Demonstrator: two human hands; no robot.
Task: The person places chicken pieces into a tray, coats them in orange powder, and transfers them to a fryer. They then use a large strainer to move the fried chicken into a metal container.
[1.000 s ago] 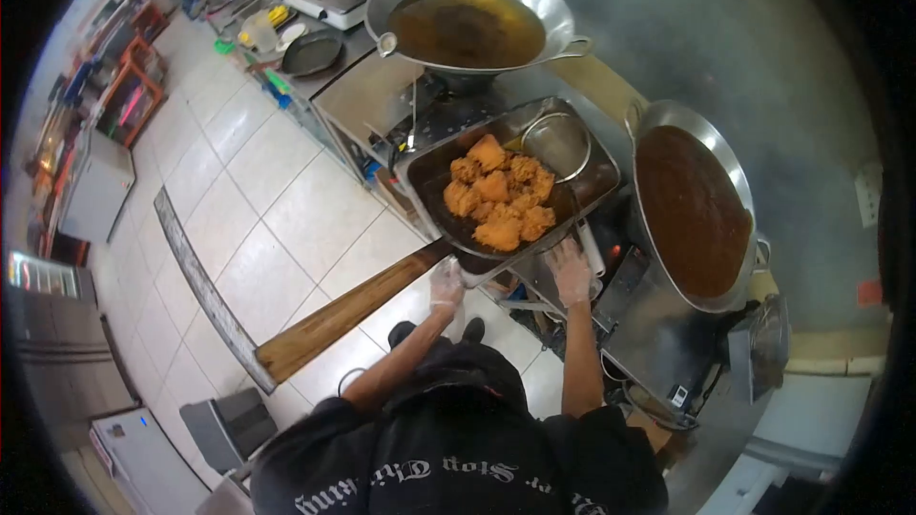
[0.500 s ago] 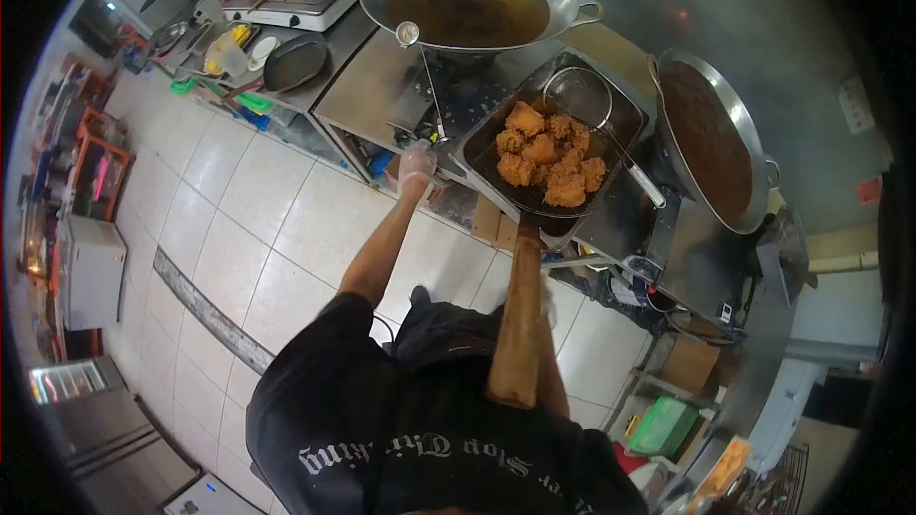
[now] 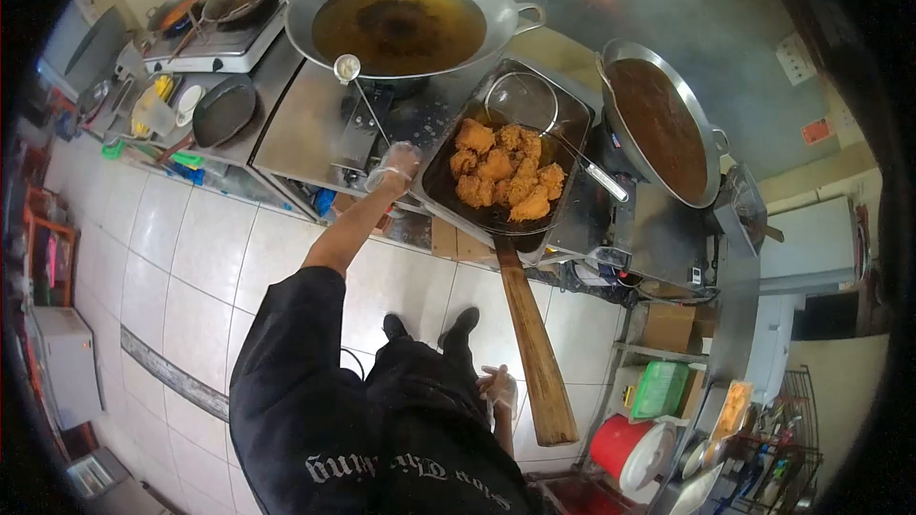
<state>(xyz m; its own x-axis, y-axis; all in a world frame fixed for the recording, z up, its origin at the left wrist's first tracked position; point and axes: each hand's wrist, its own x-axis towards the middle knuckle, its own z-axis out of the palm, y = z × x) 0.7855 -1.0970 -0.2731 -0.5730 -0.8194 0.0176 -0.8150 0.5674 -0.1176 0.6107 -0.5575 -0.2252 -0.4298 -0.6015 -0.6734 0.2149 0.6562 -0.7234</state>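
Shirt (image 3: 329, 429): reads "Stop"
Left hand (image 3: 397, 164): by metal rod (image 3: 373, 111); grip cannot be told
Right hand (image 3: 498, 388): loosely spread, near wooden handle (image 3: 532, 341)

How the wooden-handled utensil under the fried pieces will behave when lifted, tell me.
It may feel heavy at the loaded end, where fried pieces are piled. Its thick wooden handle looks stiff. The heaped pieces could tumble if tilted.

Two large woks (image 3: 500, 14) stand beside one metal tray (image 3: 574, 122) holding one wire strainer (image 3: 520, 100) and perhaps ten fried pieces (image 3: 496, 166), their overlap blurring the count; three smaller pans (image 3: 224, 113) sit left of the tray.
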